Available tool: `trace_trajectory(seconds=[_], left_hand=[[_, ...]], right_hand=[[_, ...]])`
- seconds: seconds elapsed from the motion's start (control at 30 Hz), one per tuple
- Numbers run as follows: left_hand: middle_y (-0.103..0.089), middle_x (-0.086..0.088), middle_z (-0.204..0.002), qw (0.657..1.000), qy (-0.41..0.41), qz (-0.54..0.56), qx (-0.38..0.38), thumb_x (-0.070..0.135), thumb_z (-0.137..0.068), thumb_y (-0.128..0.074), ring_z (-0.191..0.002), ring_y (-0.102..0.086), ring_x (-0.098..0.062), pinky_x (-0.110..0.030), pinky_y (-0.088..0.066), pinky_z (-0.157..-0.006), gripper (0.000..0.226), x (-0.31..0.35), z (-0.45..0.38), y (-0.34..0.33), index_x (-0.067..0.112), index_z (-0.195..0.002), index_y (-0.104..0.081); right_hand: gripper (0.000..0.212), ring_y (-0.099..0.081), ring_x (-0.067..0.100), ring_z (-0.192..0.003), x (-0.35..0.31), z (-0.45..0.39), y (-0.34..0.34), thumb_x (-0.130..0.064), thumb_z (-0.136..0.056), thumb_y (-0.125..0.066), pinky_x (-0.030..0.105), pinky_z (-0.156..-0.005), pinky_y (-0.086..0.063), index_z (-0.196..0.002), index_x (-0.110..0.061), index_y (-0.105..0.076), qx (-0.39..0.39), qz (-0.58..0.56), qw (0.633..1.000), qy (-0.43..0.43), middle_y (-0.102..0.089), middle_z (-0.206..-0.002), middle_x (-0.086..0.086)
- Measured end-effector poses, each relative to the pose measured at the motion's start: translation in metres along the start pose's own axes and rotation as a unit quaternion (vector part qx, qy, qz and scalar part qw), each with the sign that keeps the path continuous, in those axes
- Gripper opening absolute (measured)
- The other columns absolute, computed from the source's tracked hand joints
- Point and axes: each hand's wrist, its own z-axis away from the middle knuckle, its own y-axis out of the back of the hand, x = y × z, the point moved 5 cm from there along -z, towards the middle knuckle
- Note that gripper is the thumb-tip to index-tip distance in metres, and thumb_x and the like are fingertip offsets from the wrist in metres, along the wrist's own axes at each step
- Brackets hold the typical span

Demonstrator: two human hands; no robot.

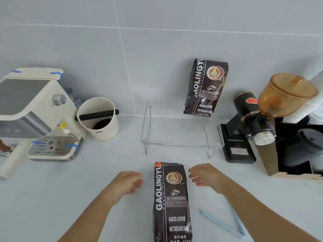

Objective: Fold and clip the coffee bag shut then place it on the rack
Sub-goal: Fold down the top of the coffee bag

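Coffee bag, dark brown foil with white "GAOLINGYU" lettering [172, 201], is lying flat on the pale grey countertop [108, 173] at the six o'clock position of the view, its top end pointing toward twelve o'clock. Left hand [128, 183] is hovering just beside the bag's upper end at its nine o'clock side, fingers loosely curled and gripping nothing. Right hand [205, 174] is hovering at the bag's three o'clock side, fingers half spread and likewise empty. Neither hand is touching the bag. A light blue plastic sealing clip [225, 224], opened into a V, is lying on the countertop at five o'clock, apart from the bag. A clear acrylic rack with wire legs [181, 135] is standing at twelve o'clock from the bag, near the tiled wall. A second, matching dark coffee bag [206, 88] is standing on the rack's right portion, leaning against the wall. A cream espresso machine [35, 112] and a white knock box with black bar [98, 117] are sitting at ten o'clock. A black grinder with amber hopper [262, 116] is occupying two o'clock.
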Motion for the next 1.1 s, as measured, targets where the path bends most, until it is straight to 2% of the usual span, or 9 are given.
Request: trace_trajectory(seconds=[0.23,0.37,0.5,0.57,0.67,0.8,0.93,1.1], left_hand=[[-0.074,-0.012,-0.106,0.997,0.016,0.078,0.006,0.027,-0.094,-0.057,-0.101,-0.069,-0.027,-0.037,-0.049,-0.093,0.025,0.004,-0.023,-0.039,0.007,-0.105,-0.067],[-0.079,-0.008,-0.098,0.995,0.014,0.099,-0.022,0.040,-0.088,-0.061,-0.095,-0.071,-0.025,-0.038,-0.050,-0.094,0.034,0.010,-0.028,-0.053,0.010,-0.097,-0.075],[-0.080,-0.009,-0.094,0.992,0.029,0.122,-0.032,0.044,-0.084,-0.067,-0.086,-0.074,-0.023,-0.032,-0.055,-0.078,0.040,0.014,-0.029,-0.058,0.007,-0.097,-0.076],[-0.080,-0.008,-0.091,0.990,0.033,0.136,-0.037,0.042,-0.085,-0.067,-0.079,-0.074,-0.020,-0.030,-0.054,-0.073,0.037,0.015,-0.028,-0.059,0.008,-0.096,-0.076],[-0.079,-0.006,-0.086,0.986,0.027,0.160,-0.047,0.041,-0.084,-0.068,-0.074,-0.073,-0.018,-0.031,-0.052,-0.075,0.034,0.016,-0.022,-0.058,0.009,-0.092,-0.077],[-0.079,-0.010,-0.092,0.985,-0.003,0.164,-0.043,0.036,-0.089,-0.064,-0.077,-0.072,-0.019,-0.031,-0.053,-0.075,0.034,0.021,-0.007,-0.055,0.005,-0.096,-0.075],[-0.079,-0.013,-0.095,0.983,-0.036,0.177,-0.041,0.034,-0.092,-0.061,-0.079,-0.073,-0.021,-0.033,-0.053,-0.079,0.034,0.027,0.017,-0.054,0.005,-0.093,-0.077],[-0.079,-0.015,-0.094,0.979,-0.092,0.176,-0.039,0.026,-0.092,-0.061,-0.077,-0.073,-0.021,-0.030,-0.052,-0.073,0.028,0.032,0.056,-0.055,0.002,-0.091,-0.076]], right_hand=[[0.017,-0.059,0.019,-0.082,0.018,-0.016,-0.021,-0.027,-0.093,-0.060,0.028,-0.077,-0.049,-0.088,-0.014,-0.069,0.010,-0.060,0.998,-0.028,-0.067,-0.089,0.005],[0.020,-0.060,0.020,-0.086,0.016,-0.023,-0.029,-0.028,-0.094,-0.058,0.032,-0.086,-0.048,-0.097,-0.012,-0.070,0.008,-0.091,0.995,-0.029,-0.068,-0.094,0.006],[0.024,-0.062,0.021,-0.086,0.011,-0.026,-0.032,-0.033,-0.094,-0.060,0.037,-0.091,-0.050,-0.096,-0.012,-0.069,0.023,-0.100,0.994,-0.026,-0.071,-0.095,0.009],[0.025,-0.061,0.021,-0.084,0.008,-0.025,-0.033,-0.038,-0.091,-0.064,0.036,-0.088,-0.050,-0.090,-0.014,-0.067,0.034,-0.097,0.995,-0.017,-0.071,-0.092,0.008],[0.024,-0.062,0.022,-0.077,0.002,-0.020,-0.034,-0.035,-0.089,-0.068,0.036,-0.079,-0.049,-0.082,-0.013,-0.062,0.056,-0.115,0.992,0.003,-0.070,-0.086,0.010],[0.025,-0.058,0.025,-0.074,-0.004,-0.005,-0.036,-0.025,-0.089,-0.068,0.036,-0.073,-0.042,-0.071,-0.014,-0.055,0.077,-0.143,0.986,0.025,-0.063,-0.081,0.015],[0.019,-0.051,0.024,-0.076,-0.009,0.022,-0.038,-0.021,-0.085,-0.069,0.037,-0.074,-0.037,-0.070,-0.015,-0.058,0.085,-0.155,0.983,0.049,-0.058,-0.079,0.014],[0.028,-0.045,0.023,-0.070,-0.012,0.065,-0.038,-0.016,-0.088,-0.066,0.036,-0.067,-0.034,-0.064,-0.014,-0.053,0.079,-0.147,0.980,0.106,-0.049,-0.071,0.012]])
